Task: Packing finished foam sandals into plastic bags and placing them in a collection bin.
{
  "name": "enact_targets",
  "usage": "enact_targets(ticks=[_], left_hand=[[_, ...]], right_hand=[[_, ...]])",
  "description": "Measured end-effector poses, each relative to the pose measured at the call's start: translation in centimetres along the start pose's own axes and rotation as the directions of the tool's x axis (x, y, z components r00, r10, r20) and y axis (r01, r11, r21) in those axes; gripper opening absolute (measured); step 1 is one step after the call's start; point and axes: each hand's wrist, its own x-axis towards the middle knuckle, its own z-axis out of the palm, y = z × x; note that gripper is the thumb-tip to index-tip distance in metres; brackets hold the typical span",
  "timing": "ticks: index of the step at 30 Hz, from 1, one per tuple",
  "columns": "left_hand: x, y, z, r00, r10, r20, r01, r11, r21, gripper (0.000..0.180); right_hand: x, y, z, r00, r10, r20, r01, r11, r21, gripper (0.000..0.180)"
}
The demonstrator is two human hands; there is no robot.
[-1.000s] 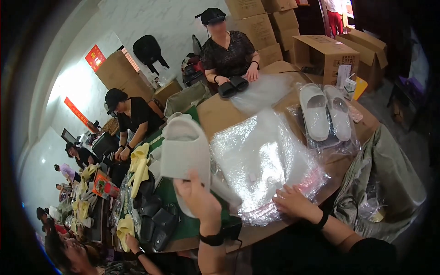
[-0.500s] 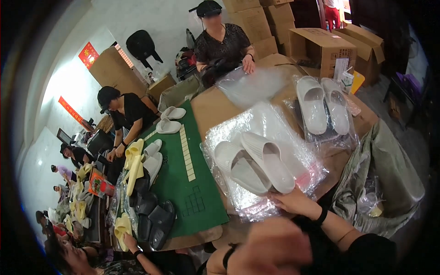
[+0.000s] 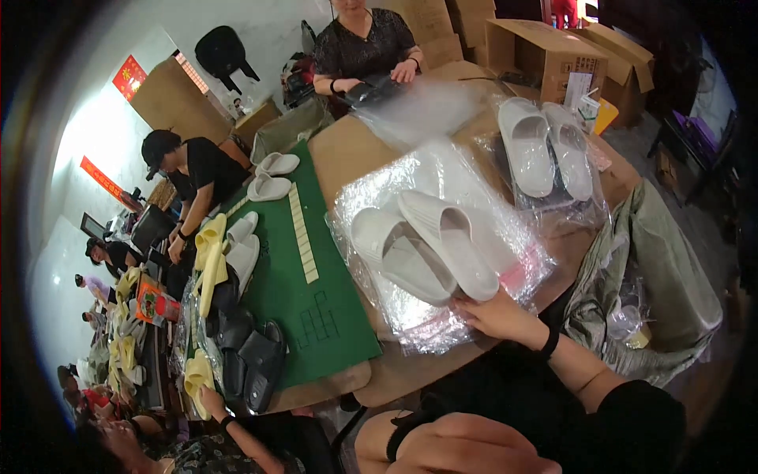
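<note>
A pair of white slide slippers (image 3: 429, 246) lies on a stack of clear plastic bags (image 3: 489, 193) in front of me, toes pointing away. By the slippers' heels, my right hand (image 3: 503, 317) has its fingers closed on the near edge of a plastic bag. My left hand (image 3: 474, 446) is large and close at the lower edge, holding nothing that I can see; its fingertips are hidden. To the far right, a second white pair (image 3: 545, 150) sits in clear plastic over something dark.
Left of the bags, a green mat (image 3: 316, 316) bears white, black (image 3: 262, 363) and yellow slippers (image 3: 209, 253). A co-worker's hand (image 3: 212, 401) touches a yellow slipper. Opposite, a person (image 3: 367, 47) handles something dark. Cardboard boxes (image 3: 545, 59) stand behind; a grey-green sack (image 3: 659, 276) hangs at right.
The scene has shifted up and slightly left in view. My left hand has dropped toward the lower edge. My right hand stays by the slipper heels. Opposite, the person's hands have come together.
</note>
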Motion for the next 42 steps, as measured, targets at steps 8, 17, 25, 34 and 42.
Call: enact_targets(ticks=[8, 17, 25, 34, 42], left_hand=[[0.1, 0.1, -2.5, 0.746, -0.414, 0.522, 0.660, 0.563, -0.497, 0.042], [-17.1, -8.5, -11.3, 0.676, -0.736, -0.040, 0.104, 0.042, 0.994, 0.042], [-20.7, -11.5, -12.3, 0.713, -0.691, -0.121, 0.126, -0.043, 0.991, 0.048], [-21.3, -12.3, -12.1, 0.669, -0.716, -0.201, 0.070, -0.209, 0.975, 0.050], [-21.0, -12.1, -11.7, 0.670, -0.714, -0.206, 0.052, -0.231, 0.971, 0.051]], right_hand=[[0.1, -0.8, 0.0, 0.998, -0.039, -0.048, 0.038, 0.999, -0.019, 0.028], [-0.8, -1.2, -3.3, 0.991, -0.134, -0.003, 0.134, 0.991, -0.028, 0.049], [-1.4, -2.4, -5.7, 0.904, 0.428, 0.022, -0.405, 0.835, 0.372, 0.076], [2.5, -0.9, -6.2, 0.787, 0.506, -0.354, -0.518, 0.853, 0.067, 0.069], [3.3, -0.8, -6.2, 0.903, 0.419, -0.091, -0.429, 0.880, -0.204, 0.067]])
